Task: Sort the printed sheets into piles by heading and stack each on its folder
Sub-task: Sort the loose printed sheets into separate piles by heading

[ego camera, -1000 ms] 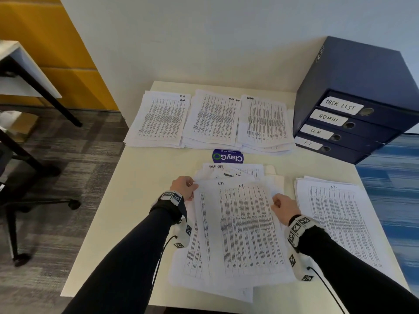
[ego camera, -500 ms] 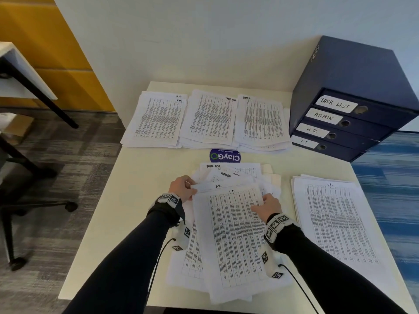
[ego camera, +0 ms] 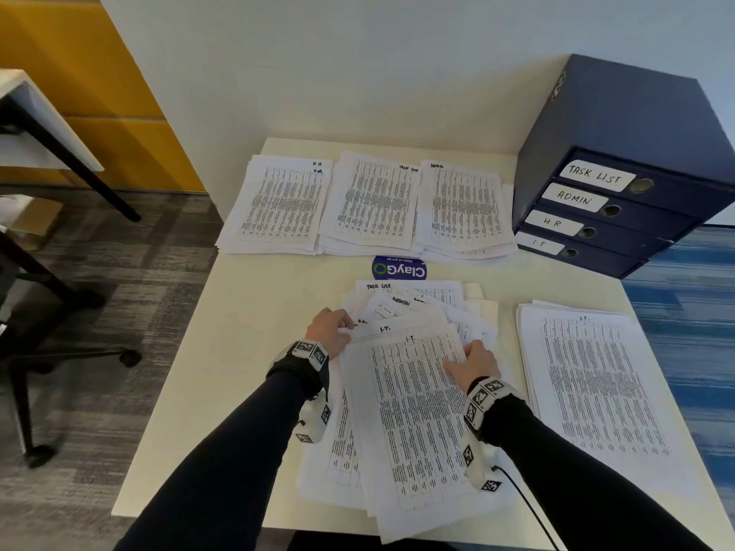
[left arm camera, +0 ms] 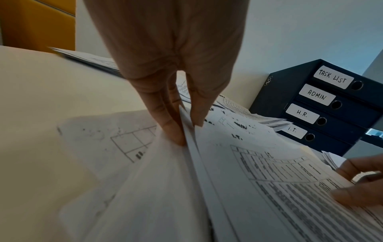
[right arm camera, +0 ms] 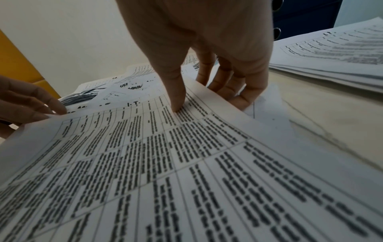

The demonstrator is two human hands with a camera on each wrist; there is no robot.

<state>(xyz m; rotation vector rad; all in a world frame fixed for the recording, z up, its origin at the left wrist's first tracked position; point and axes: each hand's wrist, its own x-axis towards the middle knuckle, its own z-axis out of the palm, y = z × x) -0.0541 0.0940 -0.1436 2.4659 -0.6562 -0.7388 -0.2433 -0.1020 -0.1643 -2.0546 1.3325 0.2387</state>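
Note:
A loose pile of printed sheets [ego camera: 401,423] lies in the middle of the cream table [ego camera: 254,336]; its upper sheets are headed I.T. My left hand [ego camera: 342,328] pinches the upper left corner of a few of them, thumb on top and fingers beneath [left arm camera: 186,132]. At the right edge of the top I.T. sheet [right arm camera: 165,163], my right hand [ego camera: 465,356] grips with the thumb pressed on the print and fingers curled under the edge [right arm camera: 207,98]. Sorted piles lie at the back: H.R. [ego camera: 280,204], Task List [ego camera: 372,204] and Admin [ego camera: 465,208]. An I.T. pile [ego camera: 592,387] lies to the right.
A dark blue drawer box [ego camera: 620,165] labelled Task List, Admin, H.R. and I.T. stands at the back right. A blue ClayGo sticker [ego camera: 399,268] sits between the back piles and the loose pile. Cream folder corners [ego camera: 487,308] peek out under it. An office chair base [ego camera: 79,351] stands left.
My right hand has moved left along the top I.T. sheet, and the sheet has slid toward me and tilted. The left hand has kept its hold on the corner.

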